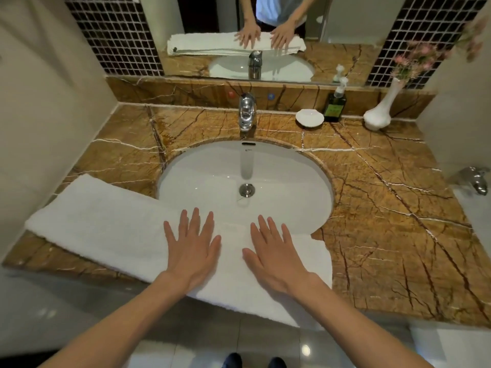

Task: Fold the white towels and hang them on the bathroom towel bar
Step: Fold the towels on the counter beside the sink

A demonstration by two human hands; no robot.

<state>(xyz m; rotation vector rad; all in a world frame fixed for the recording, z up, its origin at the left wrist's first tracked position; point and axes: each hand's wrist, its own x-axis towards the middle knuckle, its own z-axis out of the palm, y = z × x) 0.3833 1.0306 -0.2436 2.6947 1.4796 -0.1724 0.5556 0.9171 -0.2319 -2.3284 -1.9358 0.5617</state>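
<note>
The left hand (192, 251) and the right hand (273, 257) are laid palm-down on the folded white towel (106, 224), side by side and a little apart, with the forearms stretched forward. In each grip the fingers are held straight and spread apart; nothing is clamped, and the towel is only touched from above.

The towel is laid as a long band along the front of the brown marble desk (385, 221). Its left end lies near the side wall, its middle over the near rim of the white sink basin (212, 171), and its right part droops past the desk's front edge.

A small dark mark (249, 150) is printed under the basin's overflow slot, and a green label is carried by the dark soap pump bottle (335, 104) — neither can be read. A red dot (231, 94) and a blue dot (271, 96) are set on either side of the chrome faucet (247, 112).

The basin's near rim is hidden by the towel, both forearms are cut off at the lower edge, and only the tips of 2 dark shoes (233, 361) are seen.
</note>
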